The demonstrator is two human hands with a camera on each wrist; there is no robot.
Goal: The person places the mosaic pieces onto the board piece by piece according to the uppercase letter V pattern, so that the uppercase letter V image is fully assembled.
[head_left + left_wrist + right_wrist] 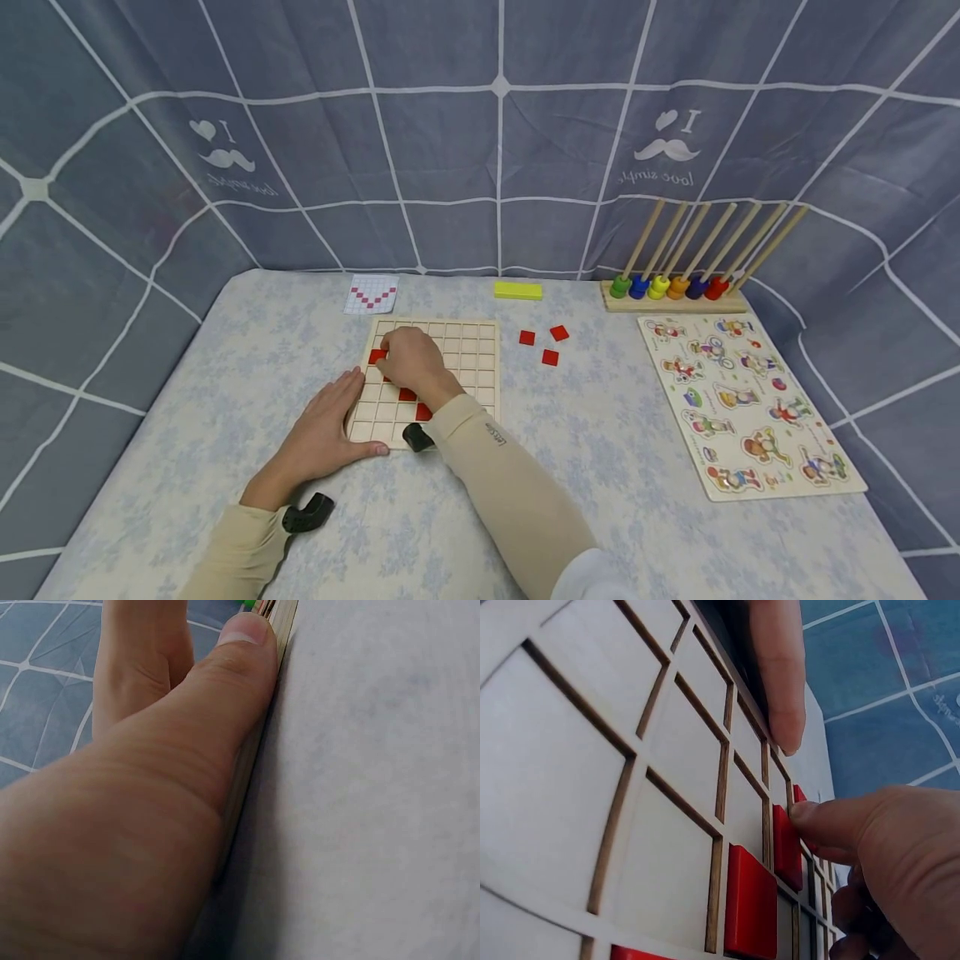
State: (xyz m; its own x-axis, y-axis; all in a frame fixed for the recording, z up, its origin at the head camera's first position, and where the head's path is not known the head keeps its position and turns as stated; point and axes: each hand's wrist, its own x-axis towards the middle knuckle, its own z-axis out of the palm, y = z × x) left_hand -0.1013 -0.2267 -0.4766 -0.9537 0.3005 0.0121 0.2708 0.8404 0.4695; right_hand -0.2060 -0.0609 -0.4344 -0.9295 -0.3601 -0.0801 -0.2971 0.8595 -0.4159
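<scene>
A pale wooden grid board (470, 354) lies on the table with a diagonal run of red square tiles (423, 412) in its cells. My left hand (322, 425) rests at the board's left side, fingers straight, with the thumb along the front edge. Over the board's upper left my right hand (411, 360) is bent down, thumb and fingers at a red tile (377, 357). In the right wrist view the thumb (832, 821) presses against that tile, the curled fingers beyond it. A nearer tile (751, 900) sits in its cell. The right hand hides some cells in the head view.
Three loose red tiles (551, 357) lie right of the board. Behind it are a pattern card (371, 294) and a yellow block (517, 291). A peg stand with coloured rings (675, 305) and a picture puzzle board (697, 450) occupy the right side.
</scene>
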